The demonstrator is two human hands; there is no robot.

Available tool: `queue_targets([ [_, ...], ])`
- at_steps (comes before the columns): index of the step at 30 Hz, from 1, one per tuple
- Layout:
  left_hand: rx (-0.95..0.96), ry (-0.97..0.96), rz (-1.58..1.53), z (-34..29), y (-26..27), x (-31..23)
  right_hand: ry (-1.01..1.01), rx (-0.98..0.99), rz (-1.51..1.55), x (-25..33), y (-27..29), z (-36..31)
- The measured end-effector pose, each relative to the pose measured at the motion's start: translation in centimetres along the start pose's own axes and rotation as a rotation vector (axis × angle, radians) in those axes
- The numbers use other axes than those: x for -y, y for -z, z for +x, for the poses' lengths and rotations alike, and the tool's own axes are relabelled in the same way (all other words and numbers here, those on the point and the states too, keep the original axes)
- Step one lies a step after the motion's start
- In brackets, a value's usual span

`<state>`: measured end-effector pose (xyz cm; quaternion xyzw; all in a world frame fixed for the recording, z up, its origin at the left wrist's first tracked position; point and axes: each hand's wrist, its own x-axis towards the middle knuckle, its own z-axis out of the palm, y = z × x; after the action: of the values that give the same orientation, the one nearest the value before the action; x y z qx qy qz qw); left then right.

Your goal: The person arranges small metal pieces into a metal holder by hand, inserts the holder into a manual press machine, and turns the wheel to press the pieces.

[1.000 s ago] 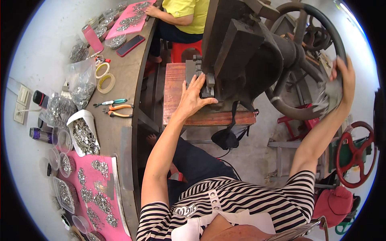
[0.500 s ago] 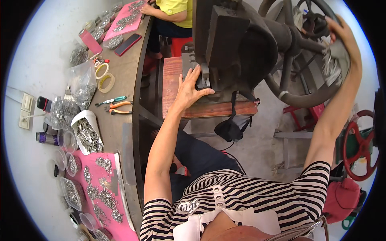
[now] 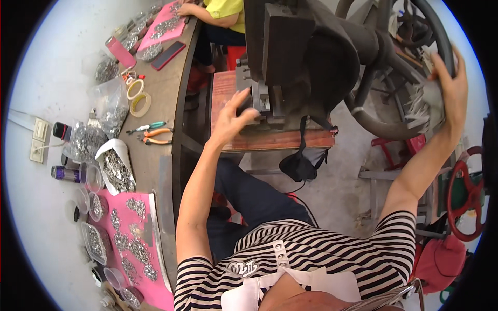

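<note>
While the left hand (image 3: 231,120) hovers at the near left corner of the press's metal tooling (image 3: 263,97), its grip looks half open, the fingers bent and the thumb held apart from them; blur hides whether a small part is pinched in the dark gap. Half a second ago those fingers lay flat across the tooling; now they have drawn back to the left, so more of it shows, which I judge makes this a pause to handle or clear a piece. The tooling sits beneath the dark head of the press (image 3: 288,46), on a reddish wooden stand (image 3: 223,96). At the right, the other grip is bent loosely: the right hand (image 3: 452,83) rests at the rim of the big handwheel (image 3: 386,130), over a frayed grey cloth (image 3: 429,103), and how tightly it closes I cannot tell. Both hand and cloth are lower on the wheel's arc than before. Overhead, the bulky head crowds the tooling from the right, leaving the left side freer to reach, and a black pouch (image 3: 297,168) hangs by its strap at the stand's near edge. Further left, the desk (image 3: 168,93) carries orange-handled pliers (image 3: 157,137), tape rolls (image 3: 140,105), a white tray (image 3: 99,165) of metal bits and a pink mat (image 3: 148,290) scattered with more, while a co-worker's yellow sleeve (image 3: 224,7) shows beyond.
</note>
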<state>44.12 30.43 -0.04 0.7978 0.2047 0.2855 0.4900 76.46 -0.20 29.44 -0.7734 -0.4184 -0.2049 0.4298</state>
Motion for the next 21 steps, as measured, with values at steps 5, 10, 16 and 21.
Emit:
queue_targets([
  [5,-0.442,-0.094,-0.268,5.6,0.6,1.4,0.271,-0.089,-0.085,0.2,0.3,6.4],
  [10,-0.13,0.033,0.093,9.2,-0.6,5.2,0.288,0.033,0.248,0.8,-0.9,11.0],
  [16,0.115,-0.014,0.021,6.9,2.1,0.0,0.302,0.15,0.201,1.5,1.0,12.5],
  [21,0.198,0.109,0.006,11.0,2.1,2.3,0.268,0.25,-0.109,-0.4,-0.2,13.1],
])
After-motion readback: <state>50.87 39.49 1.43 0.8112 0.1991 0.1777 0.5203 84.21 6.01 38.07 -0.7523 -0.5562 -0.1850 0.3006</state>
